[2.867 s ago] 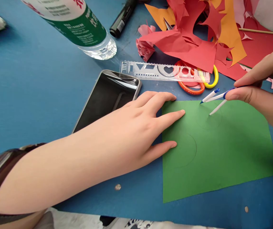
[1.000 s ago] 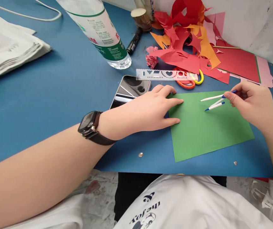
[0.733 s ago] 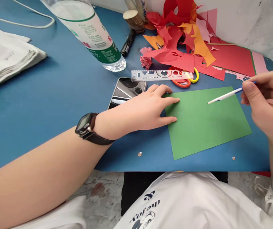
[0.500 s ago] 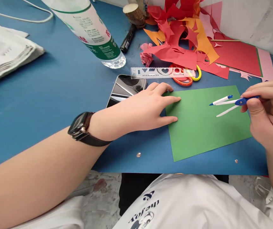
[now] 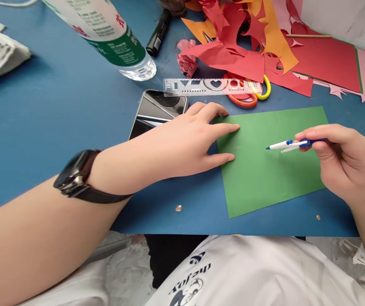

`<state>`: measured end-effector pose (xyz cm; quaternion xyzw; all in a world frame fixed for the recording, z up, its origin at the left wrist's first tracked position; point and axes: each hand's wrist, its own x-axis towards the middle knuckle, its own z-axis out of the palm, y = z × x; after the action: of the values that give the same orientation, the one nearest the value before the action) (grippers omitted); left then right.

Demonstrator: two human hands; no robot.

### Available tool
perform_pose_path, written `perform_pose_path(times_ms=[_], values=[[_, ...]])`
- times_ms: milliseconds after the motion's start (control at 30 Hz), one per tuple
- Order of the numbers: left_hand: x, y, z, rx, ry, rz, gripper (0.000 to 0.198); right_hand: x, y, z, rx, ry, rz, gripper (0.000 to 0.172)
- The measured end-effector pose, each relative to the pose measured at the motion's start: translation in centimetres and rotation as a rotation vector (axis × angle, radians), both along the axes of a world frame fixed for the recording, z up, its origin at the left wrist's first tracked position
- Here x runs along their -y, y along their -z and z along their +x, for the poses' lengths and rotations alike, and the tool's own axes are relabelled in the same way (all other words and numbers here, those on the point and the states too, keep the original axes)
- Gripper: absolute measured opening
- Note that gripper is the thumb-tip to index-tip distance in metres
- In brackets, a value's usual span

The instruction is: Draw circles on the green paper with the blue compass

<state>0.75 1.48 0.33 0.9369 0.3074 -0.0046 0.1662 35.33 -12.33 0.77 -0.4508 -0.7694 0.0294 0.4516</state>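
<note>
Head view: I count one green sheet (image 5: 265, 180), one blue-and-white compass (image 5: 292, 145), one phone (image 5: 150, 112), one clear ruler (image 5: 192, 88), one pair of scissors (image 5: 244, 103), one bottle (image 5: 121, 49), one black marker (image 5: 158, 34), one pink paper rose (image 5: 187, 60), one thin stick (image 5: 310, 36), two round studs (image 5: 178, 208) near the table's front edge. Red, orange and pink scraps (image 5: 233, 59) overlap too much for me to count.

Left hand (image 5: 198, 138): fingers spread, fingertips down on the sheet's left side, forearm crossing over the phone. Right hand (image 5: 350, 161): thumb and forefinger pinching the compass by its blue head. Compass is above the sheet's right half, legs close together, tips toward the left hand. Can't tell if the tips touch the paper. Ruler overlaps the scissors' handles.
</note>
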Motion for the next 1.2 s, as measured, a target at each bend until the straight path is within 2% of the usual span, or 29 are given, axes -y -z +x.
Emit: perform_pose_path(times_ms=[133,233,400,467,633,833,1200], values=[[0.4,-0.6,0.1,-0.03,0.002,0.001,0.078,0.1,0.6,0.4,-0.053,0.018,-0.062,0.023],[0.6,-0.8,0.2,-0.045,-0.014,0.008,0.075,-0.3,0.3,0.0,-0.034,0.019,-0.064,0.022],[0.1,0.1,-0.2,0.013,0.002,0.035,0.077,-1.2,-1.0,-1.2,-0.035,-0.093,-0.098,0.023],[0.0,0.4,-0.3,0.019,0.012,0.048,0.077,-1.4,-1.2,-1.3,-0.028,-0.088,-0.085,0.022],[0.1,-0.1,-0.3,-0.035,0.015,0.064,0.073,-1.2,-0.7,-0.9,-0.033,0.064,0.039,0.015],[0.2,-0.1,-0.2,-0.044,0.003,0.059,0.075,-0.6,-0.8,-1.2,0.107,0.192,0.141,0.011],[0.2,-0.1,-0.6,0.037,-0.035,-0.015,0.077,0.1,0.0,-1.9,0.056,0.326,0.103,0.015]])
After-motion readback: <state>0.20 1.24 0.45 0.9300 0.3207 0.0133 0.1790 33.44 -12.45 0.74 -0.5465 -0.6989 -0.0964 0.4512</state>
